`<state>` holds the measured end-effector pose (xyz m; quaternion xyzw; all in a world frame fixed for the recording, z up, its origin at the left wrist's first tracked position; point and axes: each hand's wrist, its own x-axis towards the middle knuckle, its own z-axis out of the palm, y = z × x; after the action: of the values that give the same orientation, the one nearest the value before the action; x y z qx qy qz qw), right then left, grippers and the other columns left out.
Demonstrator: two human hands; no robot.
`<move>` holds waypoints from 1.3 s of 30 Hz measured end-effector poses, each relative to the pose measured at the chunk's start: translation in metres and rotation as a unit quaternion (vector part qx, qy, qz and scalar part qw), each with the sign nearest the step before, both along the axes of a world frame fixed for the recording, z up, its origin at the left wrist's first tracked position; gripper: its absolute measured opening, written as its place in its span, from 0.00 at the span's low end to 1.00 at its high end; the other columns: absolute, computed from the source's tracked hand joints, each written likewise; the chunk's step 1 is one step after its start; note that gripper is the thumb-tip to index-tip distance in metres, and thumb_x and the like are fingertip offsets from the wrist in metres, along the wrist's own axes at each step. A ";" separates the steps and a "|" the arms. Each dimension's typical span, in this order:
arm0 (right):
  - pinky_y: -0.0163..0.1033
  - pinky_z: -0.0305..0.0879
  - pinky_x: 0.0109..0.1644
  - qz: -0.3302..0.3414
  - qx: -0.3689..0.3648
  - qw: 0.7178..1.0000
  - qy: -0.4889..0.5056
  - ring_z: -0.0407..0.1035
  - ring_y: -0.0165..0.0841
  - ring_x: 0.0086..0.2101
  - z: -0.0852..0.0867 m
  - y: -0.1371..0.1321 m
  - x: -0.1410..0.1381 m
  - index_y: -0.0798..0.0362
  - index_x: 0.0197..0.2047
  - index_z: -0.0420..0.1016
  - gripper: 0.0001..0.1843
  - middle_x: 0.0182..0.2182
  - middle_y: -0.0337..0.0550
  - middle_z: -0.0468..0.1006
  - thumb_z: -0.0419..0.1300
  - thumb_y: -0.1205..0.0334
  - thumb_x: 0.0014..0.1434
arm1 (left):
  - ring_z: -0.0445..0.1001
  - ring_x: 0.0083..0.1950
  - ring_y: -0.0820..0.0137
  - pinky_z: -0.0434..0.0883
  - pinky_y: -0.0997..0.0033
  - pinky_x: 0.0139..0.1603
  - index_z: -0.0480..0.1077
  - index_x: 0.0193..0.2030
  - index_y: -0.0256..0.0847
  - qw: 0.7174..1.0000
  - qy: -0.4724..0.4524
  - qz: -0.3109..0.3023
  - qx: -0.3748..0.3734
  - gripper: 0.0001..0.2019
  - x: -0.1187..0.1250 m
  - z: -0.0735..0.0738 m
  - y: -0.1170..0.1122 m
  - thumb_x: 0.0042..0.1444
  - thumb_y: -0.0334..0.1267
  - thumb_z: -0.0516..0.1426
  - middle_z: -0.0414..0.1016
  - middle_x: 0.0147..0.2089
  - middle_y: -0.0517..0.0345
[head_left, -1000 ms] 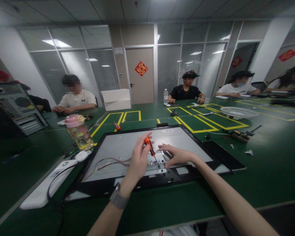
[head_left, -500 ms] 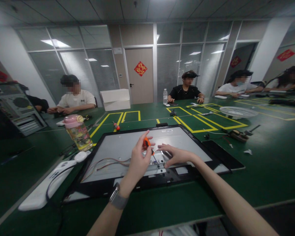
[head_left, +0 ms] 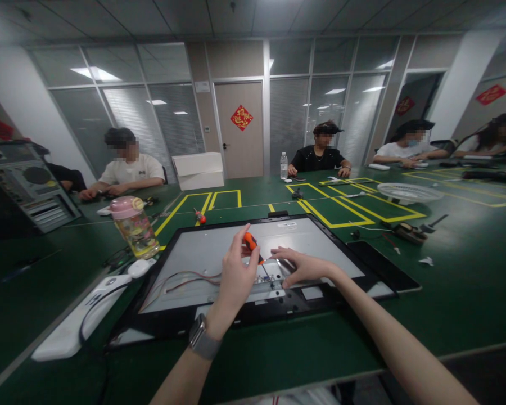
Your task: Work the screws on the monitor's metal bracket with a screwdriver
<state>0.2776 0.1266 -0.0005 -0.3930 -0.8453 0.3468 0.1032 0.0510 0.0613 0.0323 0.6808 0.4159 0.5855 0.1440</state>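
Note:
A black-framed monitor panel (head_left: 219, 247) lies face down on the green table, its grey metal back showing. My left hand (head_left: 236, 278), a watch on its wrist, is closed round a small orange-handled screwdriver (head_left: 251, 244) whose tip points down at a small circuit board (head_left: 267, 277) near the panel's front edge. My right hand (head_left: 304, 265) rests on the panel just right of that board, fingers curled and pressing on a metal part. Thin red and white wires (head_left: 181, 279) run left from the board.
A pink-lidded bottle (head_left: 135, 226) and a white device with a cable (head_left: 86, 315) lie to the left. A dark flat panel (head_left: 382, 264), small tools (head_left: 407, 232) and a white fan grille (head_left: 409, 193) lie to the right. Several people sit across the table. An open computer case (head_left: 29, 188) stands far left.
My left hand's fingers have shifted on the screwdriver handle, turning it slightly. The right hand and the panel have stayed put.

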 end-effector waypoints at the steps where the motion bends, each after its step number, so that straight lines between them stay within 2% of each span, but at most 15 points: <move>1: 0.54 0.37 0.74 0.000 0.001 1.000 -0.002 0.37 0.50 0.72 0.000 0.000 0.000 0.51 0.70 0.60 0.58 0.73 0.54 0.48 0.69 0.31 0.42 | 0.79 0.37 0.71 0.77 0.67 0.43 0.64 0.62 0.45 1.000 -0.020 0.010 -0.008 0.22 0.000 0.001 0.000 0.60 0.35 0.57 0.76 0.44 0.57; 6: 0.55 0.36 0.74 0.001 0.001 1.000 -0.003 0.36 0.51 0.72 0.002 0.000 0.000 0.49 0.70 0.60 0.58 0.73 0.53 0.48 0.69 0.31 0.42 | 0.76 0.30 0.74 0.75 0.72 0.34 0.62 0.59 0.44 0.990 -0.121 0.073 0.007 0.23 -0.008 0.008 0.003 0.58 0.39 0.61 0.71 0.40 0.62; 9: 0.56 0.36 0.74 0.000 -0.004 1.000 -0.003 0.36 0.50 0.72 0.005 -0.002 0.000 0.48 0.70 0.60 0.56 0.73 0.52 0.49 0.69 0.32 0.43 | 0.69 0.25 0.77 0.71 0.75 0.28 0.65 0.55 0.44 0.985 -0.134 0.106 0.023 0.20 -0.016 0.011 0.005 0.57 0.40 0.62 0.68 0.36 0.65; 13: 0.56 0.36 0.74 -0.002 -0.009 1.000 -0.004 0.36 0.49 0.72 0.007 -0.004 0.000 0.48 0.70 0.60 0.55 0.74 0.51 0.48 0.70 0.34 0.44 | 0.66 0.26 0.76 0.69 0.74 0.28 0.67 0.55 0.43 0.986 -0.113 0.116 0.034 0.19 -0.021 0.011 0.007 0.57 0.40 0.62 0.69 0.37 0.63; 17: 0.56 0.36 0.74 -0.005 -0.013 1.000 -0.005 0.36 0.49 0.72 0.007 -0.004 -0.001 0.49 0.70 0.60 0.56 0.74 0.51 0.48 0.70 0.34 0.43 | 0.65 0.27 0.75 0.69 0.73 0.32 0.68 0.58 0.44 0.988 -0.044 0.137 0.050 0.20 -0.021 0.012 0.006 0.59 0.38 0.61 0.68 0.37 0.62; 21: 0.56 0.36 0.74 -0.004 -0.013 1.000 -0.003 0.35 0.51 0.72 0.008 -0.004 -0.001 0.50 0.70 0.61 0.57 0.74 0.52 0.48 0.70 0.33 0.43 | 0.64 0.28 0.75 0.68 0.71 0.34 0.69 0.57 0.45 0.984 0.009 0.162 0.079 0.18 -0.021 0.013 0.005 0.60 0.35 0.60 0.65 0.36 0.63; 29: 0.56 0.36 0.74 0.001 -0.005 1.000 -0.004 0.36 0.50 0.72 0.005 -0.002 0.000 0.49 0.70 0.61 0.56 0.73 0.52 0.48 0.70 0.33 0.43 | 0.66 0.29 0.74 0.71 0.69 0.36 0.67 0.57 0.45 0.983 0.025 0.157 0.089 0.18 -0.018 0.007 0.006 0.59 0.34 0.61 0.67 0.38 0.63; 36: 0.56 0.36 0.74 0.000 -0.003 1.000 0.002 0.36 0.52 0.72 0.004 -0.002 -0.001 0.51 0.70 0.61 0.58 0.73 0.55 0.48 0.70 0.31 0.42 | 0.68 0.29 0.74 0.70 0.71 0.36 0.68 0.57 0.46 0.986 0.106 0.110 0.063 0.17 -0.012 0.003 0.004 0.61 0.33 0.59 0.70 0.40 0.61; 39: 0.55 0.36 0.74 -0.003 -0.008 1.000 -0.004 0.35 0.51 0.72 0.005 -0.003 -0.002 0.53 0.70 0.60 0.59 0.73 0.55 0.48 0.69 0.31 0.41 | 0.69 0.30 0.74 0.70 0.71 0.36 0.68 0.57 0.46 0.985 0.120 0.110 0.062 0.17 -0.011 0.003 0.003 0.61 0.32 0.59 0.70 0.40 0.61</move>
<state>0.2757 0.1235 0.0048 -0.3973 -0.8421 0.3515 0.0978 0.0397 0.0644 0.0352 0.7039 0.4655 0.5363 -0.0152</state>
